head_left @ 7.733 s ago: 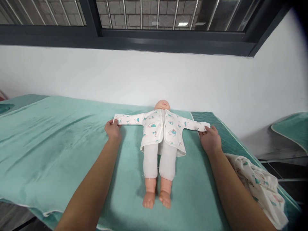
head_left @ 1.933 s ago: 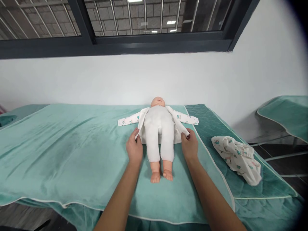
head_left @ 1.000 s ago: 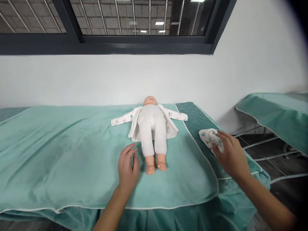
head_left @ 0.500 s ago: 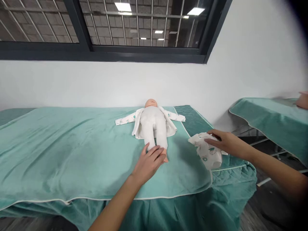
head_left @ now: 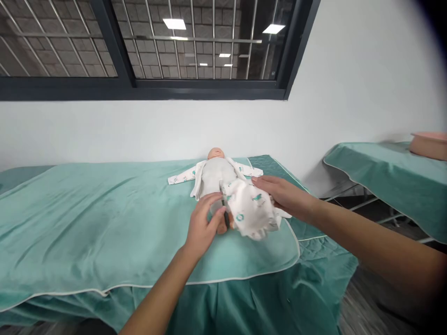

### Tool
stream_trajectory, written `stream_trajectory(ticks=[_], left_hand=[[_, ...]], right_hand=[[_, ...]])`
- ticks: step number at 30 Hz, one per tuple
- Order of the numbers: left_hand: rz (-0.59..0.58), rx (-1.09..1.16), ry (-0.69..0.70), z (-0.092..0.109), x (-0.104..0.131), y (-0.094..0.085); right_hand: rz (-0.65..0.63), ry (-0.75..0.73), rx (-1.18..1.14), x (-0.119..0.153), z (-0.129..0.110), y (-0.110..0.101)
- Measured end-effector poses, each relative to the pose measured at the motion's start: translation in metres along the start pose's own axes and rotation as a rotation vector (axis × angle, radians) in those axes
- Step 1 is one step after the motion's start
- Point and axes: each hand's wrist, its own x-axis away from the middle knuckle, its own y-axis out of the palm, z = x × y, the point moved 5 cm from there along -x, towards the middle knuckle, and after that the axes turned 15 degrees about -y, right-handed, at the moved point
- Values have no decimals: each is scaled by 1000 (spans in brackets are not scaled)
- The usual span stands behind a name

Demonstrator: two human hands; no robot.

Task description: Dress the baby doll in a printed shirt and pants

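A baby doll (head_left: 219, 169) lies on its back on the bed, its head toward the wall. It wears a white bodysuit under an open white jacket (head_left: 197, 184) with printed sleeves spread sideways. My right hand (head_left: 279, 193) is closed on a small white baby garment (head_left: 251, 209) with green prints, which hangs over the doll's legs and hides much of them. My left hand (head_left: 204, 223) is beside the doll's lower leg, thumb and fingers curved but apart. Its fingertips reach the garment's left edge; whether they touch it, I cannot tell.
A light green blanket (head_left: 87, 223) with a white edge covers the bed. To the right, a second green-covered bed (head_left: 377, 172) bears a pink basin (head_left: 429, 145). Behind the doll are a white wall (head_left: 146, 130) and a dark-framed window (head_left: 209, 89) with bars.
My right hand has carried the garment left, from the bed's right side to over the doll's legs. My left hand has shifted slightly left, from above the feet to beside the leg.
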Motion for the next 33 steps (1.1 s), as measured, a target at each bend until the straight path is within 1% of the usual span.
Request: stream_trajectory(ticks=[2,3,5,7,9,11,13,15,17,19,21,22,23,24,25,27,28,29,30,33], left_hand=[[1,74,8,32,-7,-20],[-18,57,36,49,-10,-28],[-46,-64,111,75,-12,-40],[-29,-173,151,90,-13,-50],[28,-178,132,98,-16,-63],[81,-125,62,102,-20,-77],[126,-83,-18,106,-23,-92],[198,-51,-79,110,-25,-109],[324,-28,-113,113,-27,-129],[477,-59,-117,117,-27,-148],[587,-158,-46,128,-25,-157],[613,-217,26,136,-22,-156],[604,-270,109,145,-18,-152],[552,-307,183,154,-14,-145],[462,-320,234,162,-11,-134],[240,-292,283,174,-3,-111],[154,-280,300,178,0,-100],[113,-279,320,182,3,-92],[120,-289,347,184,5,-86],[246,-322,392,187,3,-81]], right_hand=[[-26,-19,-205,-8,-12,21],[-37,-33,-290,-11,-20,30],[-38,-69,-408,-17,-37,43],[-54,-135,-448,-18,-58,53],[-112,-235,-408,-13,-80,60],[-154,-339,-282,-4,-100,65],[-161,-430,-137,5,-116,65],[-175,-505,-23,13,-129,63],[-174,-555,81,19,-142,56],[-137,-588,177,23,-153,48],[-100,-616,229,28,-165,41],[-92,-626,238,30,-170,40],[-86,-635,248,32,-174,40],[-76,-647,263,34,-178,41],[-60,-660,279,36,-182,43],[-16,-692,299,39,-189,47],[13,-712,307,40,-193,48],[45,-730,312,40,-196,49],[78,-739,311,40,-199,49],[175,-711,251,34,-204,43]])
